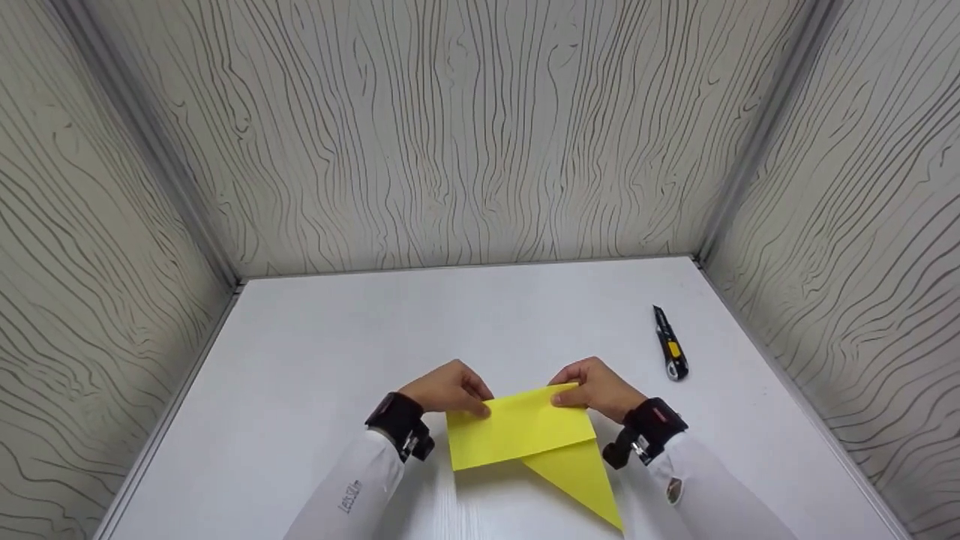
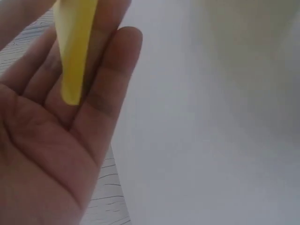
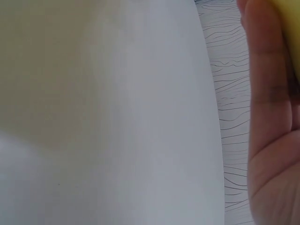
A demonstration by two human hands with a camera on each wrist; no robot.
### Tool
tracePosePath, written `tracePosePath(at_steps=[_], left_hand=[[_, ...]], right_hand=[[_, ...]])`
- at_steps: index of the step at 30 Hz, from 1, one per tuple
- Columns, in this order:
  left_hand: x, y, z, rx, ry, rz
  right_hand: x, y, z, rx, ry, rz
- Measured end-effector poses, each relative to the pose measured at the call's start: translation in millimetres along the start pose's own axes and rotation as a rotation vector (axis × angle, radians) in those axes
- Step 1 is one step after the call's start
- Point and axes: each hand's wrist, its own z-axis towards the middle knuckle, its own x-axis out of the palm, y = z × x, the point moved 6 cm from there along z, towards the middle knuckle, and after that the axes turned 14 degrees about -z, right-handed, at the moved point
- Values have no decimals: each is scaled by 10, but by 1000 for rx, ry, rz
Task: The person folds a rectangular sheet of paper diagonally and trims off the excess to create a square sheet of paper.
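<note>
A folded sheet of yellow paper spans the space between both hands in the head view. Its upper part is a rectangular band, and a triangular flap points down toward the near right. My left hand pinches the upper left edge, thumb in front and fingers behind. At the upper right corner, my right hand pinches the paper the same way. The left wrist view has a strip of the paper lying against the left fingers. Only a sliver of yellow paper shows beside the right hand in the right wrist view.
A black and yellow utility knife lies on the white table, to the right of and beyond the right hand. Wood-patterned panels stand at the back and on both sides of the table.
</note>
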Motion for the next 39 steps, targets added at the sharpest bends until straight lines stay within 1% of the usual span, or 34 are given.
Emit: tracePosePath(at_steps=[4,11,18,22,25,28,31,33,34,36,39], left_hand=[[41,-43,23,-8,10,47],[96,-103,22,40,24,43],[104,-106,29,58,12,32],[138,-121,37,62,11,53],[175,-133,52,64,3,91],[213,-157,71,77,-1,134],[247,-187,82,97,2,157],[260,-203,90,104,1,160],[264,-210,95,106,1,160],[269,-221,107,111,2,158],[284,-234,112,119,8,155]], right_hand=[[22,41,5,-16,-2,-32],[25,61,16,-49,-3,-52],[16,83,28,-31,8,-78],[14,111,40,-47,37,-131],[32,158,52,-73,78,-207],[74,218,56,-70,114,-311],[131,298,55,-51,123,-455],[172,372,59,-57,123,-551],[193,413,62,-70,123,-597],[232,509,70,-126,128,-664],[287,618,75,-206,146,-686]])
